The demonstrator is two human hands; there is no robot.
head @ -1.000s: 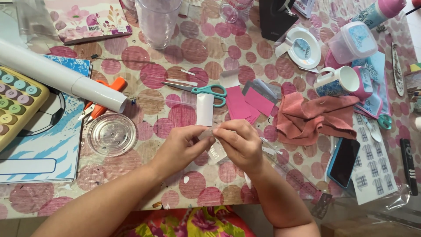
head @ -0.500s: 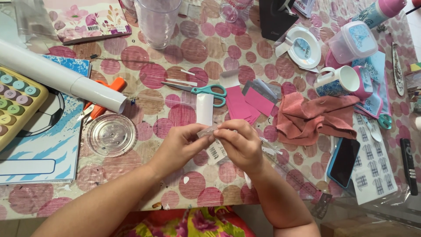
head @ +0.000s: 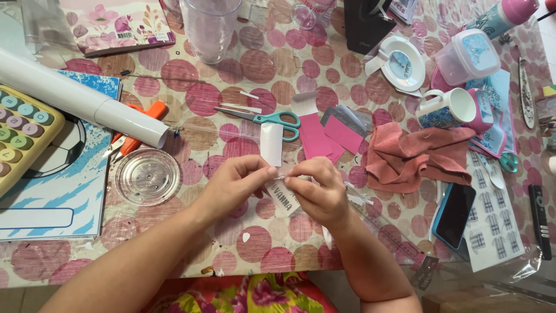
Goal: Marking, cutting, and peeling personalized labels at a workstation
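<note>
Head view: left hand and right hand meeting above the pink dotted tablecloth, fingertips of both pinched on a small white lettered sticker strip hanging between and just below them. White paper rectangle and teal-handled scissors lying just beyond.

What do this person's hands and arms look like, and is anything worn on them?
Both arms are bare from the bottom edge of the picture to the hands: no sleeves, gloves, watch or bracelets show. The left hand and right hand carry no rings that I can make out. The fingernails look short and unpainted. Below the arms shows bright floral clothing.
</note>
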